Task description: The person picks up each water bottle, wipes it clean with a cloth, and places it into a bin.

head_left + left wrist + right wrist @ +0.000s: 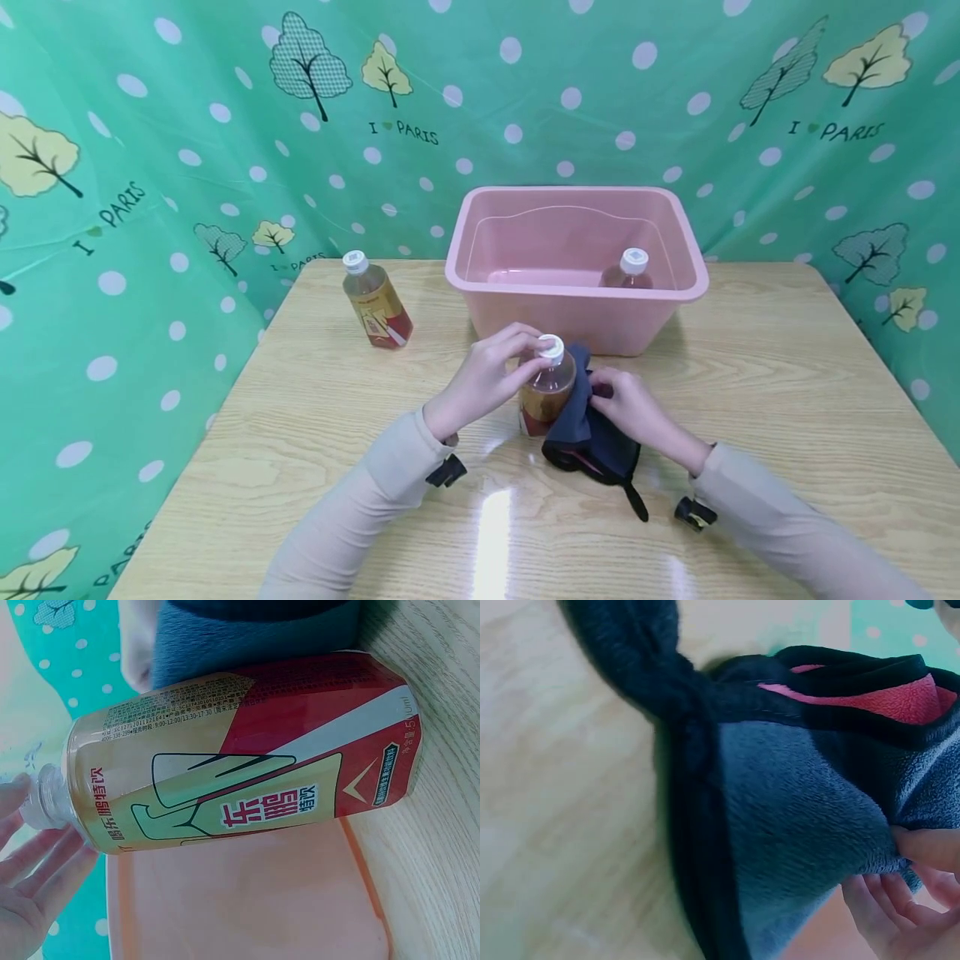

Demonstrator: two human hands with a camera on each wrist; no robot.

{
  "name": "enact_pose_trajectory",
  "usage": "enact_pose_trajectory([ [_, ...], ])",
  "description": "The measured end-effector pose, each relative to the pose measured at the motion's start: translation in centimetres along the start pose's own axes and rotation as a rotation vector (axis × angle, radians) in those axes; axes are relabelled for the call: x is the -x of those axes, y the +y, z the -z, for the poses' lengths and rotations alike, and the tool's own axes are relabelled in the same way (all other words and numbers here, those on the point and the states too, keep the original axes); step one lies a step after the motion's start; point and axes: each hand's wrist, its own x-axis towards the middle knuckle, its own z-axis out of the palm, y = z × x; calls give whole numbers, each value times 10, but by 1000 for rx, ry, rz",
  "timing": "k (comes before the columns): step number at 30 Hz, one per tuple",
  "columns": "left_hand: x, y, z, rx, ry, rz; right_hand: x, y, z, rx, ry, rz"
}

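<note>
My left hand [497, 367] holds a drink bottle [247, 757] by its neck and white cap, thumb on one side and fingers on the other. The bottle stands upright on the table in front of the pink bin and has a gold and red label. Against its right side my right hand [628, 406] pinches a dark blue-grey cloth [592, 433] between thumb and fingers. Black edging, a hanging loop and a pink-red inner side show on the cloth [795, 802] in the right wrist view. Part of the cloth laps against the bottle.
A pink plastic bin [577, 321] stands at the back of the wooden table [787, 375], with one white-capped bottle [633, 268] inside at the right. Another bottle [378, 304] stands on the table to the left. A green patterned curtain [517, 108] hangs behind.
</note>
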Motion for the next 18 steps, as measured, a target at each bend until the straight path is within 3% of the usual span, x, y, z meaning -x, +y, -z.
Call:
enact_pose_trajectory([
  [11, -1, 1, 0, -8, 1, 7, 2, 5, -8, -1, -47, -19],
  [18, -1, 1, 0, -18, 0, 9, 5, -2, -1, 5, -1, 1],
])
